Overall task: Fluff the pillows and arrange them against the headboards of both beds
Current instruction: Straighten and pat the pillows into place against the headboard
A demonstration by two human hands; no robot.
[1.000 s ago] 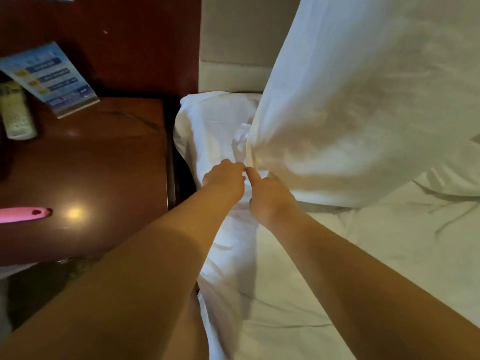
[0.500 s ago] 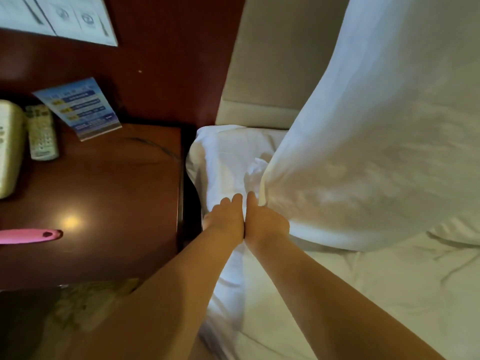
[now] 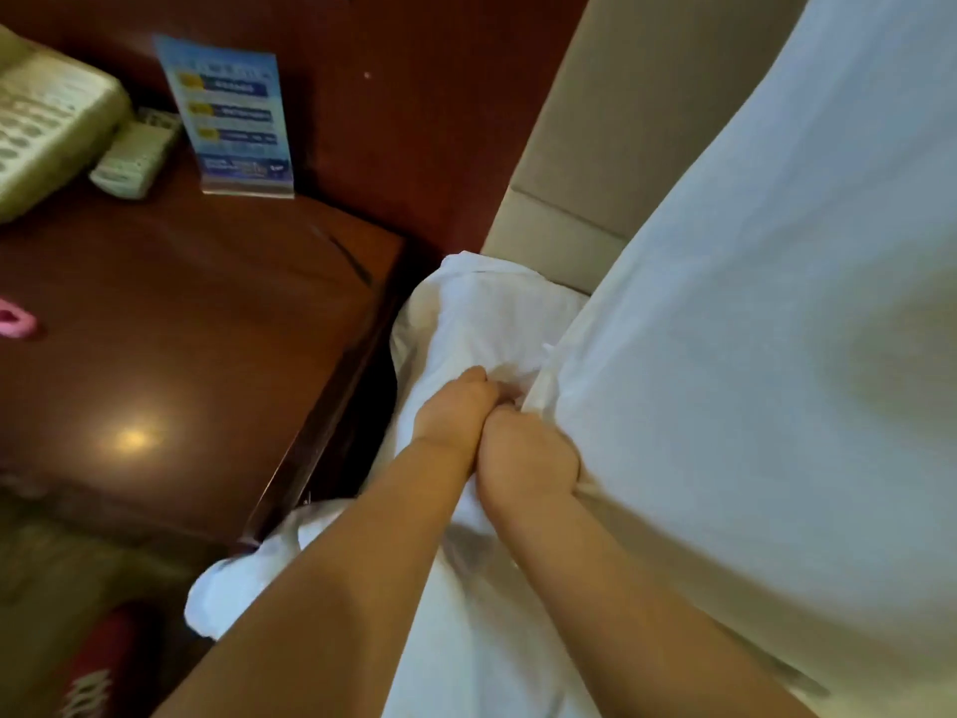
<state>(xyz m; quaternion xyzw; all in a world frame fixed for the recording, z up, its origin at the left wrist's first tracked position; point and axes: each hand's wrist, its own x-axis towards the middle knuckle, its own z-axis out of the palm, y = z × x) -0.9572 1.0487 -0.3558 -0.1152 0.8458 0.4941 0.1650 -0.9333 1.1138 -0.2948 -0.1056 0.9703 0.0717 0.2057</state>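
A large white pillow (image 3: pixel 751 329) stands upright and leans against the beige padded headboard (image 3: pixel 611 127), filling the right half of the view. My right hand (image 3: pixel 523 463) is closed on its lower left corner. My left hand (image 3: pixel 455 412) presses right beside it, fingers curled into the bunched white fabric (image 3: pixel 481 313) at the head corner of the bed. Both hands touch each other. The fingertips are buried in cloth.
A dark red wooden nightstand (image 3: pixel 217 329) stands left of the bed, separated by a narrow dark gap. On it are a cream telephone (image 3: pixel 46 121), a remote (image 3: pixel 137 152), a blue sign card (image 3: pixel 233 121) and a pink object (image 3: pixel 15 318). White sheet hangs over the bed's edge (image 3: pixel 233 598).
The view has swung and moved closer to the headboard. My hands stay together at the pillow's lower corner, now pushed further in and gripping the fabric more tightly.
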